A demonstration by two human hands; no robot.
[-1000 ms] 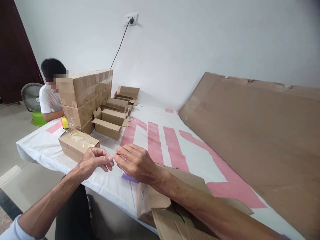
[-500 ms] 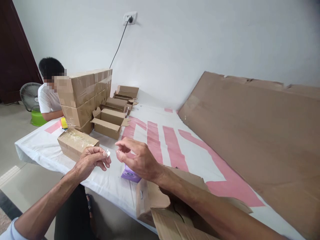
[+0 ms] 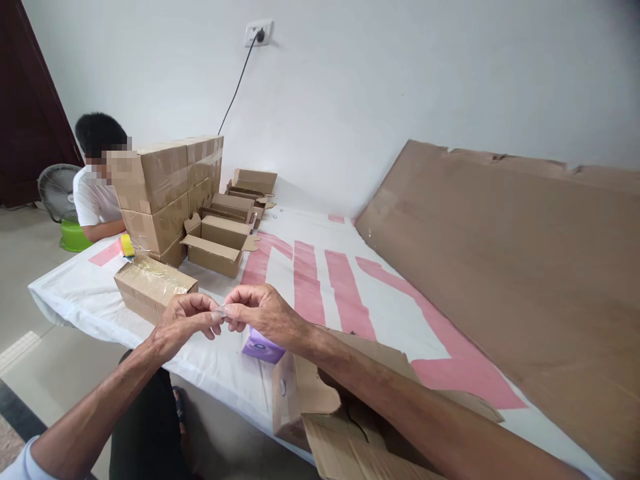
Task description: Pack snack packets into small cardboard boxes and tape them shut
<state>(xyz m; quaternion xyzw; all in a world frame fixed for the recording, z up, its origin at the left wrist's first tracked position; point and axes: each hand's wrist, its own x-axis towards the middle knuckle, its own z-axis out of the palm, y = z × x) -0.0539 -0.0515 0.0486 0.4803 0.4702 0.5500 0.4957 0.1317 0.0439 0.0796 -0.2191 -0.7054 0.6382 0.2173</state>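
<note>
On the table (image 3: 75, 293), stacked boxes (image 3: 169, 183) stand left of the cartons (image 3: 213, 257)

Open box (image 3: 215, 259) is showing matt cardboard; taped box (image 3: 135, 293) is shining under glossy, wrinkled clear tape (image 3: 159, 272). Large panel (image 3: 500, 267) is looking like matt cardboard, rough-edged. Cover (image 3: 75, 293) is creasing like cloth. Tiny piece (image 3: 222, 310): material too small to tell.
</note>
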